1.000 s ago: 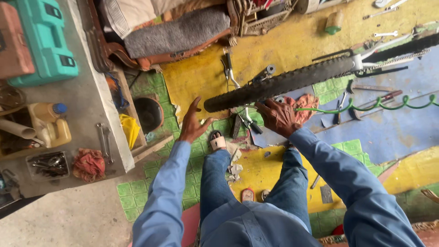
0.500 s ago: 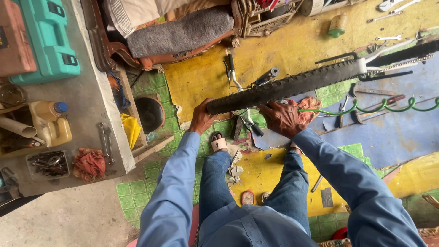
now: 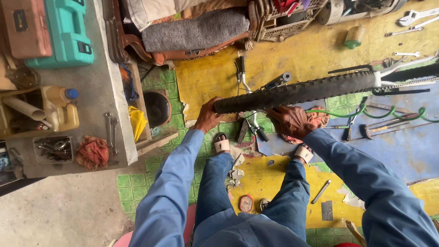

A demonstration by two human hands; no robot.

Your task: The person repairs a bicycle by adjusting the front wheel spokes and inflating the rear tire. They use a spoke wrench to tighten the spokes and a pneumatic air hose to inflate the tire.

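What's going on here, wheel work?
A seated person in blue sleeves has both hands on a knobby black bicycle tire. The left hand grips the tire's near end; the right hand holds it further along, pressing a reddish rag under the tread. A green coiled hose runs beneath the tire. Wrenches and other tools lie about the floor, and a teal case sits on the bench at left.

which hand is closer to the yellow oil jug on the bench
Left. The left hand grips the near end of the bicycle tyre, on the side towards the yellow oil jug. The right hand holds the tyre farther along, away from the jug.
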